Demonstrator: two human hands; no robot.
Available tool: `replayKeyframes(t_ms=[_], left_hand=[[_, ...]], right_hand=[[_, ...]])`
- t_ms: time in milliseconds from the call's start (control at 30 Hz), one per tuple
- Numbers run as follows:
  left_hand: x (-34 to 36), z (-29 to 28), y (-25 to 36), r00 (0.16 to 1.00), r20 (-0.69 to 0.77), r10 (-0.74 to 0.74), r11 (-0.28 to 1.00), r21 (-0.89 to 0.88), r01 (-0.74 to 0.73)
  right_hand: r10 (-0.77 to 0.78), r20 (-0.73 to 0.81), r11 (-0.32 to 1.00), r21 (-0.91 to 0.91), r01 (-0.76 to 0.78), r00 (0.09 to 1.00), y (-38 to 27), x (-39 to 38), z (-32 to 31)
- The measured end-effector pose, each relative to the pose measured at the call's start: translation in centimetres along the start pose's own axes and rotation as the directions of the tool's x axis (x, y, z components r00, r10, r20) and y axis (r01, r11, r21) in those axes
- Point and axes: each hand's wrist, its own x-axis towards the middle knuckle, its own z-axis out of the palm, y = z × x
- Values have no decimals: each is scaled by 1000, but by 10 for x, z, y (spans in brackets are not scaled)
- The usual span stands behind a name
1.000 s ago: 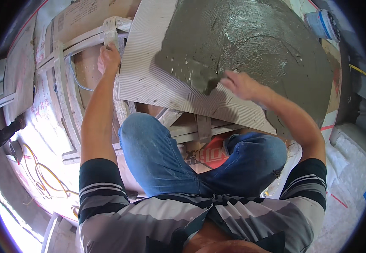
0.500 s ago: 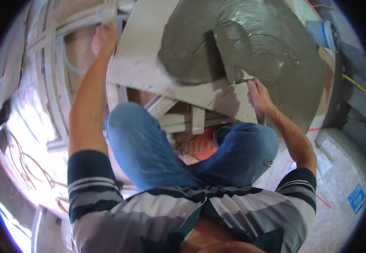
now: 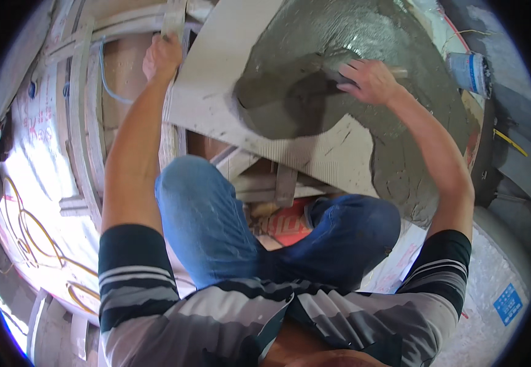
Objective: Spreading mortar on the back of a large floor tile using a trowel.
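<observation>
Grey wet mortar (image 3: 332, 30) is spread thickly over a pale ribbed-back tile (image 3: 210, 79) in front of me. My right hand (image 3: 372, 81) is closed on a trowel, over the middle of the mortar. The pale end of the trowel's handle (image 3: 398, 72) sticks out to the right of the hand; its blade is blurred and partly hidden by my fingers. Beyond the tile's left edge, my left hand (image 3: 162, 56) is closed at a wooden slat (image 3: 173, 21) of a frame, and its fingertips are partly hidden.
Below the tile, wooden supports (image 3: 286, 183) and a red bag (image 3: 284, 226) show between my bent knees. A clear blue-banded container (image 3: 468, 72) lies at the right. Yellow hose (image 3: 39, 235) coils at the left. A yellow stick (image 3: 510, 142) lies at far right.
My right hand has moved up and away with the trowel, further over the mortar. Ribbed tile now shows bare where mortar lay near the front edge. The left hand stays at the slat.
</observation>
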Motion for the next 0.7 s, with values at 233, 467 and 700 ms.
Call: replayKeyframes(t_ms=[233, 467, 700], left_hand=[[-2, -2, 2, 1000, -16, 2, 1000, 0, -2], [-2, -3, 3, 1000, 8, -18, 1000, -9, 18], [-3, -6, 3, 998, 40, -38, 998, -53, 41]], right_hand=[[564, -48, 824, -26, -565, 824, 64, 68, -16], [856, 193, 328, 514, -792, 479, 70, 98, 8], [470, 163, 828, 258, -497, 868, -39, 62, 4]])
